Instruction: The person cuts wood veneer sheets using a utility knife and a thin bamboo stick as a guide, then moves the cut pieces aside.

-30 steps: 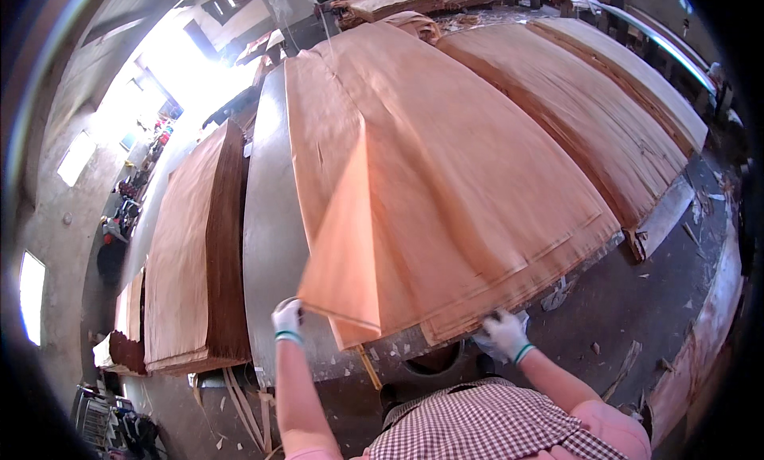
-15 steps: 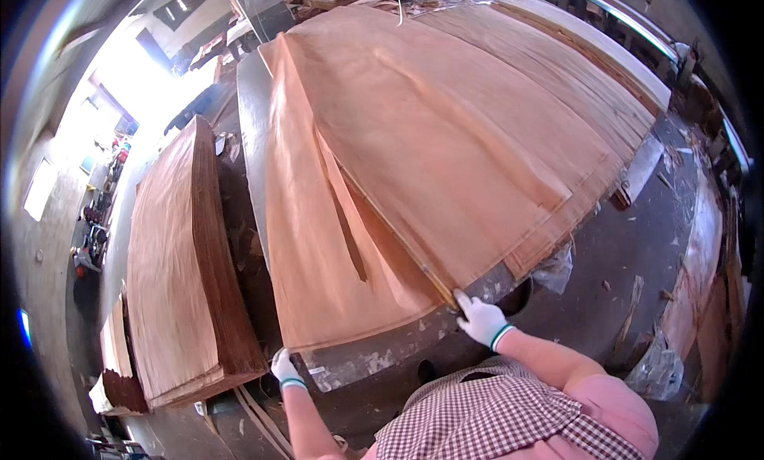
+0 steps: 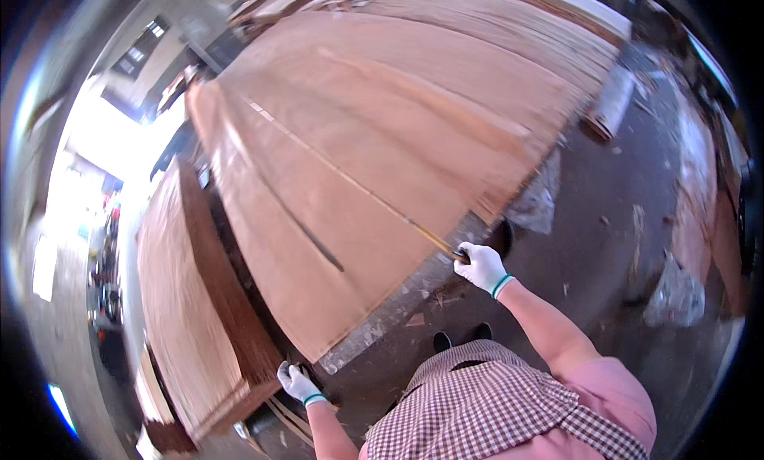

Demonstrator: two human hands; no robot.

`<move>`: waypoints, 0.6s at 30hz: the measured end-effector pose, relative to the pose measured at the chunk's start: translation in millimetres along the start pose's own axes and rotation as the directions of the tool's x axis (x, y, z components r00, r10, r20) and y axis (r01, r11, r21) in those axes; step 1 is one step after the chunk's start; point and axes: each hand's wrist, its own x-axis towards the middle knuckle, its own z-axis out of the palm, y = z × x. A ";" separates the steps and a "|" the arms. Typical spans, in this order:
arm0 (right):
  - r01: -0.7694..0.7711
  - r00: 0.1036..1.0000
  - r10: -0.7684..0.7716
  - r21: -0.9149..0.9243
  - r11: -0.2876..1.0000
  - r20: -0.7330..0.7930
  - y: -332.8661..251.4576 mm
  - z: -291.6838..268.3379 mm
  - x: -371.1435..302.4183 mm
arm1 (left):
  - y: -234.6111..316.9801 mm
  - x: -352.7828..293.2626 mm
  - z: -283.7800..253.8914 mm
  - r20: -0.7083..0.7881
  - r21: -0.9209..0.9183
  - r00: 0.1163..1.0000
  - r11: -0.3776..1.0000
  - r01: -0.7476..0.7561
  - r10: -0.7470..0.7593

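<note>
At the far left, bright light comes in from outside. Next to it stands a tall stack point(image 3: 183, 301) of thin brown wood sheets. The left hand point(image 3: 296, 382) wears a white glove with a green cuff. It rests low by the near corner of this stack, and its fingers look curled, but I cannot tell if they grip anything.

In the middle, a big wood sheet point(image 3: 334, 205) lies flat on a grey worktop point(image 3: 414, 289). A dark split runs along part of the sheet. A long thin stick point(image 3: 350, 181) lies across the sheet.

The right hand point(image 3: 481, 267), gloved too, has its fingers closed around the near end of the stick, at the edge of the sheet.

Further right is the dark floor point(image 3: 589, 213), with a crumpled clear plastic bag point(image 3: 675, 293) on it.
</note>
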 end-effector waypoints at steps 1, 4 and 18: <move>0.026 0.999 -0.025 0.005 1.000 -0.047 4.4 -1.0 -14.6 | 2.5 11.4 -7.1 0.049 0.058 0.997 0.996 -0.071 0.068; -0.090 0.986 0.078 -0.077 0.993 -0.147 37.8 -10.7 -80.2 | 48.3 -12.5 53.4 0.271 0.033 0.961 0.998 -0.062 0.050; -0.360 0.436 0.295 0.135 0.923 -0.850 -0.7 58.3 -324.1 | 27.3 -168.7 138.0 0.564 0.110 -0.623 0.797 -0.594 -0.542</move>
